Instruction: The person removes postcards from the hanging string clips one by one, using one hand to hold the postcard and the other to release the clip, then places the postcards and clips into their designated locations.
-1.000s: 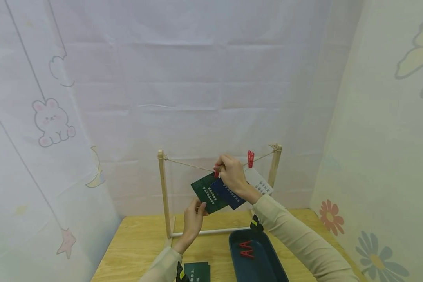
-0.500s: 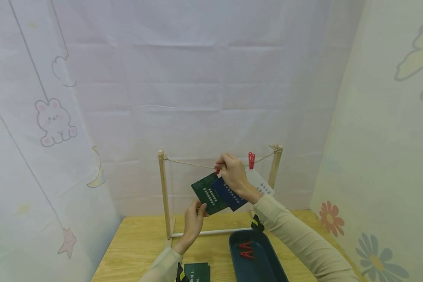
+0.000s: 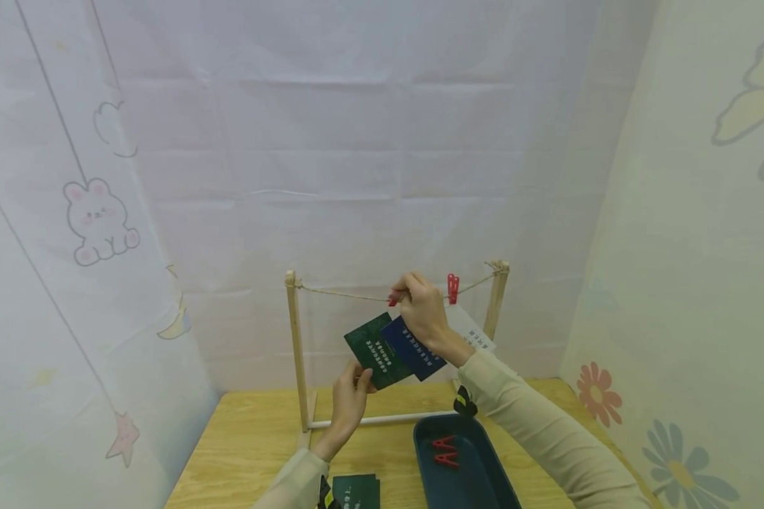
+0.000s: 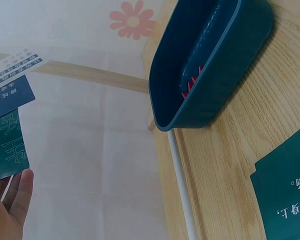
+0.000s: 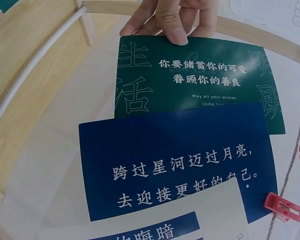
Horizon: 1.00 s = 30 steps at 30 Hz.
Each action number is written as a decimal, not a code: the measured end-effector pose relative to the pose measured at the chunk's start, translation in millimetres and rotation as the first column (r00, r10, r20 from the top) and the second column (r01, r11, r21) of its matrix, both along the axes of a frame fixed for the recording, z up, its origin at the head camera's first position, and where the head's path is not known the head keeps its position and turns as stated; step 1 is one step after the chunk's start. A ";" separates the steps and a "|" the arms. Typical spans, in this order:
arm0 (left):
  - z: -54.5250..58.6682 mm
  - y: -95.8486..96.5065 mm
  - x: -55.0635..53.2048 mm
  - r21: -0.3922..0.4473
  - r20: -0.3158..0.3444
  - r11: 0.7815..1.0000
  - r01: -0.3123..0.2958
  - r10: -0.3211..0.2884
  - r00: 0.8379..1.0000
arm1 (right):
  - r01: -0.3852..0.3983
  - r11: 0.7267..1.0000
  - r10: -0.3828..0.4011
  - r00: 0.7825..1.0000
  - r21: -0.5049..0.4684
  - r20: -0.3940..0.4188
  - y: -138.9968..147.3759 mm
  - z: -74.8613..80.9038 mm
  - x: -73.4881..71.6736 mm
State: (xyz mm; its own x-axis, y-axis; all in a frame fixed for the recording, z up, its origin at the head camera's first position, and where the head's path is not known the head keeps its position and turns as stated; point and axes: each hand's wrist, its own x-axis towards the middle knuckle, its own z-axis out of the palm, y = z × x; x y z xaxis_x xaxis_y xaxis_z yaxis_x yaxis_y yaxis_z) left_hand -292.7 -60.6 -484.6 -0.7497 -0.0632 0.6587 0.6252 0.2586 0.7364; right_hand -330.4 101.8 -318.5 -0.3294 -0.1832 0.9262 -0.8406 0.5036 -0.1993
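Note:
My left hand (image 3: 350, 397) pinches the lower edge of a green card (image 5: 200, 75), thumb in front, holding it tilted below the rope (image 3: 344, 293). In my right hand (image 3: 423, 311) is a red clothespin (image 3: 392, 299), pinched at the rope just above the green card's top corner; a small gap shows between them. A navy card (image 5: 175, 155) overlaps the green one and hangs by a red clothespin (image 5: 285, 207). Farther right, a white card (image 3: 471, 329) hangs under another red clothespin (image 3: 453, 288). My right hand partly hides these two cards in the head view.
The rope is tied between two wooden posts (image 3: 296, 346) joined low down by a white rod (image 3: 382, 420). A dark blue tray (image 3: 420, 452) with red clothespins (image 3: 446, 459) stands on the wooden table (image 3: 229, 445). Several green cards (image 3: 355, 488) lie near the front edge.
The clothespin in my right hand has risen slightly, from overlapping the green card's top corner to just above it. My left hand and the green card stay almost still.

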 end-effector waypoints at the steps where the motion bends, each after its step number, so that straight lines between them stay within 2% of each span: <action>1: -0.5 0.1 0.2 0.001 0.004 1.000 0.001 -0.001 1.000 | -0.002 1.000 0.002 1.000 -0.007 -0.006 0.5 -0.3 0.2; 10: -4.5 0.9 2.3 0.021 0.052 1.000 0.018 -0.019 0.998 | 0.003 1.000 -0.003 0.999 0.008 -0.033 7.8 -7.4 2.8; 13: -6.7 1.1 2.6 0.016 0.015 1.000 0.024 -0.024 1.000 | -0.007 1.000 0.008 0.999 0.029 -0.041 10.0 -11.2 4.0; 17: -12.1 1.0 1.4 -0.010 -0.089 1.000 0.023 -0.024 0.996 | -0.053 0.995 0.056 0.998 0.081 -0.035 12.0 -15.6 7.0; 19: -13.6 0.8 1.6 -0.020 -0.100 1.000 0.018 -0.020 0.995 | -0.073 0.992 0.075 0.997 0.105 -0.022 12.9 -17.8 9.5; 21: -13.4 0.5 2.6 -0.021 -0.067 1.000 0.016 -0.017 0.998 | -0.093 0.988 0.094 0.995 0.121 -0.010 13.8 -20.4 12.0; 26: -9.8 0.1 6.9 -0.020 0.067 1.000 0.021 -0.020 0.998 | -0.120 0.984 0.120 0.993 0.130 0.010 17.3 -30.5 17.0; 30: -9.8 0.6 7.9 -0.018 0.110 0.999 0.026 -0.024 0.994 | -0.141 0.981 0.139 0.990 0.136 0.026 21.1 -42.2 19.6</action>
State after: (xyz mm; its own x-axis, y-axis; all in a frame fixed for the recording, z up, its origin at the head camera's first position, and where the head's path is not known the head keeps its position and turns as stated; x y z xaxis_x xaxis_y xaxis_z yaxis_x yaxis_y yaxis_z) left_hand -284.8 -60.0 -494.4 -0.8189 -0.0315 0.5731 0.5472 0.2587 0.7961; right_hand -310.8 123.0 -360.7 -0.3066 -0.3537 0.8837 -0.9019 0.4046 -0.1510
